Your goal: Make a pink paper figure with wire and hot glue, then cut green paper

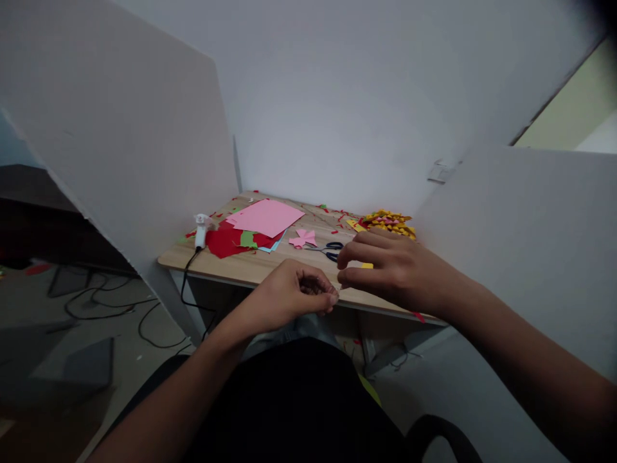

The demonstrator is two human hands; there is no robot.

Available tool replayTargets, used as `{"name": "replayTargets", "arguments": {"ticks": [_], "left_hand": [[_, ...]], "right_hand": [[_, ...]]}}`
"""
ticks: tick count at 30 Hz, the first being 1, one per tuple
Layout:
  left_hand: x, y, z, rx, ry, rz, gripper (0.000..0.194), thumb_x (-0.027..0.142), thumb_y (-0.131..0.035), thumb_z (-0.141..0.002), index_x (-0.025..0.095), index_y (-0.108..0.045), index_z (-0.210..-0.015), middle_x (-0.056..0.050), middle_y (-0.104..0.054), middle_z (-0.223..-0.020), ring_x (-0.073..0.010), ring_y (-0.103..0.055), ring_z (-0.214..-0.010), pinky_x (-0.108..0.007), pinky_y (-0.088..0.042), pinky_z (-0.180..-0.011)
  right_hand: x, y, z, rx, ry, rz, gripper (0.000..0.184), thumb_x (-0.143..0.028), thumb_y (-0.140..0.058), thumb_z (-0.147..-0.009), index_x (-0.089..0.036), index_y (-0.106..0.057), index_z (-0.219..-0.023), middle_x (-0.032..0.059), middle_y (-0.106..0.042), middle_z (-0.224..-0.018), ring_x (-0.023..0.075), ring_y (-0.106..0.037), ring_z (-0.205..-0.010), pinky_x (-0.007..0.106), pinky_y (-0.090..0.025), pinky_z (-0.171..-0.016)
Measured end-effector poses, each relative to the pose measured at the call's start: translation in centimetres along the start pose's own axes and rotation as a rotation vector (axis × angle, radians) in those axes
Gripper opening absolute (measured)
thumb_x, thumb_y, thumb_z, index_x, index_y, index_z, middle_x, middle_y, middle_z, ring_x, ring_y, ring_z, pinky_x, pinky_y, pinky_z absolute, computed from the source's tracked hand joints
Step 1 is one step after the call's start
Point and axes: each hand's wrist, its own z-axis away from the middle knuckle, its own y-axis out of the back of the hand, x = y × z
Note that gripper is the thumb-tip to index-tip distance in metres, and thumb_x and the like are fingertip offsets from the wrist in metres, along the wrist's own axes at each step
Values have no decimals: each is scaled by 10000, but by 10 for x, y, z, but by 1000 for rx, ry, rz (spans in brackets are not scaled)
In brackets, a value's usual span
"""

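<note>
My left hand is over the front edge of the wooden table, its thumb and fingertips pinched together. A tiny pale bit shows at those fingertips, too small to name. My right hand is close beside it, fingers curled and fingertips almost touching the left ones; what they hold, if anything, is hidden. Behind the hands lie dark-handled scissors and a pink paper cutout. A small yellow piece shows just behind my right fingers.
Pink sheets lie over red paper on the table. At the left edge stands a white corded tool. Yellow folded paper pieces are heaped at back right. Red scraps are scattered about; panels stand on both sides.
</note>
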Motion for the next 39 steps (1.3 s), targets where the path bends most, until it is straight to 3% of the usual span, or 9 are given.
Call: {"name": "replayTargets", "arguments": {"ticks": [22,26,29,32,35,39], "left_hand": [[-1,3,1,103,-44,69,230,362,-693,-857,158,-738,-761,-25,-705,-745,-109,-615,-691,-237,-493,-709],[-5,2,-1,162,19,118,178,313,-809,-741,157,-756,-809,-26,-730,-765,-123,-647,-723,-235,-505,-715],[-7,-2,-4,235,-5,158,197,260,-854,-669,149,-742,-787,-18,-730,-764,-110,-637,-688,-224,-503,-689],[-5,-9,-7,279,-78,169,180,247,-838,-686,138,-717,-763,-2,-699,-716,-100,-621,-652,-215,-493,-655],[-2,-19,-11,267,-103,155,161,223,-815,-695,131,-689,-731,14,-656,-660,-93,-591,-615,-208,-470,-617],[1,-32,-17,288,-118,112,172,198,-795,-690,135,-640,-655,30,-603,-614,-83,-542,-603,-201,-432,-605]], "right_hand": [[10,-9,2,122,-112,-83,246,-227,-510,-1013,-180,-698,-862,59,-685,-875,154,-568,-804,291,-446,-719],[10,-15,5,118,-137,-134,236,-239,-515,-1010,-177,-700,-876,62,-694,-874,167,-601,-821,310,-469,-747],[2,-24,10,256,-271,-237,145,-262,-592,-971,-174,-691,-1030,67,-712,-921,171,-632,-853,318,-488,-788],[-13,-39,14,469,-539,-495,315,-304,-686,-904,-176,-645,-1188,47,-717,-902,156,-653,-817,292,-509,-755],[-30,-57,14,562,-740,-795,214,-331,-695,-884,-172,-687,-1027,25,-704,-803,139,-650,-717,256,-508,-655],[-41,-68,14,662,-821,-963,193,-323,-704,-861,-178,-658,-742,6,-657,-686,127,-598,-634,247,-478,-592]]}}
